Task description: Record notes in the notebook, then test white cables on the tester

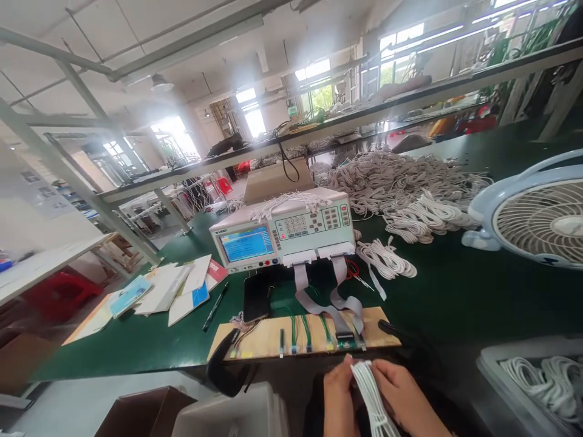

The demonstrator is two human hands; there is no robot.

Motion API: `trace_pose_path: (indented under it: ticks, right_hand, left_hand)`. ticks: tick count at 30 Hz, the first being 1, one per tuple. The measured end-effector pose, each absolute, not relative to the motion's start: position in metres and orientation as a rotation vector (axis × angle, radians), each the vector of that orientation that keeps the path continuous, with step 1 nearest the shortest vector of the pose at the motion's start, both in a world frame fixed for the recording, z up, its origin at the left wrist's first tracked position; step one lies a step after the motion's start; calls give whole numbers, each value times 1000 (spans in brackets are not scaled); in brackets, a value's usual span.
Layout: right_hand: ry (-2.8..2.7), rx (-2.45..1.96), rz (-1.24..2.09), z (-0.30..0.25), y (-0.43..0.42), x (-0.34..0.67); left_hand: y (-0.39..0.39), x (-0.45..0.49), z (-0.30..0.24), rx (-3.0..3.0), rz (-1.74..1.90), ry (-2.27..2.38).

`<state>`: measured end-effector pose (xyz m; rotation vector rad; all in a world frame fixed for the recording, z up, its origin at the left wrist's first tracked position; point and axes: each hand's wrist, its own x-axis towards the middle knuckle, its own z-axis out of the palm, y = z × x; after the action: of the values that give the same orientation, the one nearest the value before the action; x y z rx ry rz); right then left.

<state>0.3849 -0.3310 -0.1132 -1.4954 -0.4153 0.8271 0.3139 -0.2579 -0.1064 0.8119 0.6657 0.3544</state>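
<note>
Head view. Workshop with bright windows (314, 91) far beyond the fingers. Green surface (437, 291) nearer, with a white tester (314, 229) and its lit screen (248, 244) ahead and to the left of the fingers.

Holding a white cable bundle (368, 388) between left fingers (345, 368) and right fingers (381, 371), both sets curled narrow around it from either side. Off the surface, just short of the wooden board (264, 341) at the near edge. Apparently tied below the fingers. Can't tell how tight the grip is.

Main risk: just ahead of the fingers, a connector (345, 338) on the board, with grey ribbon cables (304, 292) running back to the tester. Could snag or strain either by pushing the bundle too far forward. Same for the thin green wires (308, 332), a bit left of the fingers.

Could also splay strands or drop one, given uneven finger pressure or a slack tie.

Dark curved object (223, 364) well left of the fingers: could catch a loop on a swing that way. Bin (486, 359) right of the fingers, with coiled cables (540, 379) inside, and a big cable pile (387, 182) far ahead: easy to tangle with if brought too close.
</note>
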Motion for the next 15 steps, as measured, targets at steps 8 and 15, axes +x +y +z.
trace_pose_path:
  ticks: [8, 15]
  right_hand:
    - [-759, -1497, 1171, -128, -335, 329]
    - [-1080, -1885, 920, -125, -344, 316]
  left_hand:
    - [-225, 222, -126, 1596, 209, 699]
    - [-163, 108, -192, 2518, -679, 1616]
